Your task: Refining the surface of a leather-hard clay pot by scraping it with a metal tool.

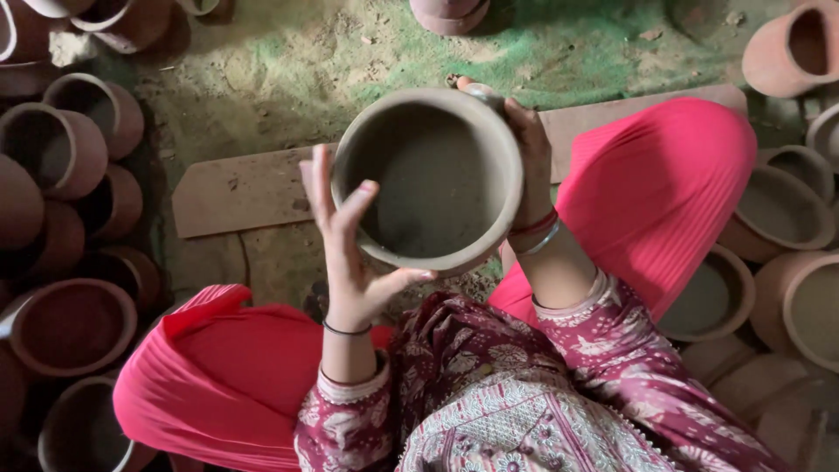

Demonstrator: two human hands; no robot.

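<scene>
I hold a round unfired grey-brown clay pot [428, 179] in front of me, its mouth facing up toward the camera. My left hand [350, 249] grips its near-left rim, thumb hooked inside and fingers spread along the outer wall. My right hand [524, 144] cups the far-right side, fingertips curling over the rim; red and silver bangles ring that wrist. The pot's inside looks bare and dusty. My knees, in pink cloth, spread to either side below it.
Reddish clay pots [74, 323] crowd the left side in stacks. Paler pots [782, 214] sit at the right. A flat brown board [240, 188] lies on the dusty, green-tinged ground [297, 61] behind the pot. Another pot [450, 13] stands at the top edge.
</scene>
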